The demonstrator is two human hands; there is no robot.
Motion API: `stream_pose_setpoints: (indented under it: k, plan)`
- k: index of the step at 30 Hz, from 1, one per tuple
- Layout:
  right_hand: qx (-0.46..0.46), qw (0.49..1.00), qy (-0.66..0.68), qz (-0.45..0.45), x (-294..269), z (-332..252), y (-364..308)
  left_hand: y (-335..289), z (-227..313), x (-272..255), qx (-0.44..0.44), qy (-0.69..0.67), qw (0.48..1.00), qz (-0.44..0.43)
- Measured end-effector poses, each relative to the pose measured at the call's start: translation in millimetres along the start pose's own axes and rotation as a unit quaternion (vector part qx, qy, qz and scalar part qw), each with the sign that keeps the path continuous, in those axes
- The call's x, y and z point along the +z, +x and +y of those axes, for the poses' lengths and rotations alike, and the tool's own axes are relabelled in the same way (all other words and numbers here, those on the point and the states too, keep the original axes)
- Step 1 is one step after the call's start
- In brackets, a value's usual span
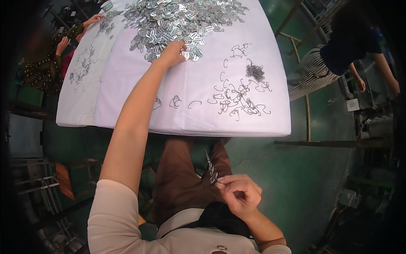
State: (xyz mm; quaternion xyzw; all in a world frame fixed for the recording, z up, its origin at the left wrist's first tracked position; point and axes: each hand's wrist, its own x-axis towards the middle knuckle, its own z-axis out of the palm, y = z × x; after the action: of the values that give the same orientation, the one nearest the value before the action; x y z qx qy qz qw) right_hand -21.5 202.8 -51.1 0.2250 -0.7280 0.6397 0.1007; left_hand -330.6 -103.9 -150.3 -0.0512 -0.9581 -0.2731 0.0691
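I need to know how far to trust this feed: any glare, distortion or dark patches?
In the head view, glints fleck the pile of metal pieces, mixing outlines; the same view bows the side edges of the white-covered table and fades to black at its corners; there too, the strand in the right hand is small, its pieces hard to separate.

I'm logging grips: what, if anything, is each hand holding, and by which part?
Right hand: a strand of metal pieces, pinched at its near end. Left hand: at the pile of metal pieces; any grip there is unclear.
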Motion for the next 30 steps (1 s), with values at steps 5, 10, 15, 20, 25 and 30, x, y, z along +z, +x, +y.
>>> stream_pose_setpoints:
  k: [5, 10, 15, 20, 25, 30]
  plan:
    - [0.017, 1.0, 0.001, 0.023, -3, -6, -4, -26, 1, 0, 0.018, 0.043, 0.998, 0.034]
    - [0.013, 0.999, 0.004, 0.034, -6, -2, -11, -73, 6, -4, -0.117, 0.026, 0.99, 0.08]
    - [0.004, 0.999, 0.009, 0.036, -7, -6, -16, -127, 51, -7, -0.224, -0.43, 0.875, 0.013]
    - [0.006, 0.999, -0.023, 0.036, -9, -11, -23, -213, 148, -15, -0.212, -0.647, 0.727, -0.086]
    - [-0.01, 0.997, -0.031, 0.065, -9, -11, -24, -271, 215, -19, -0.166, -0.618, 0.767, -0.038]
    - [-0.005, 0.996, -0.038, 0.08, -9, -9, -28, -300, 242, -26, -0.131, -0.605, 0.785, 0.012]
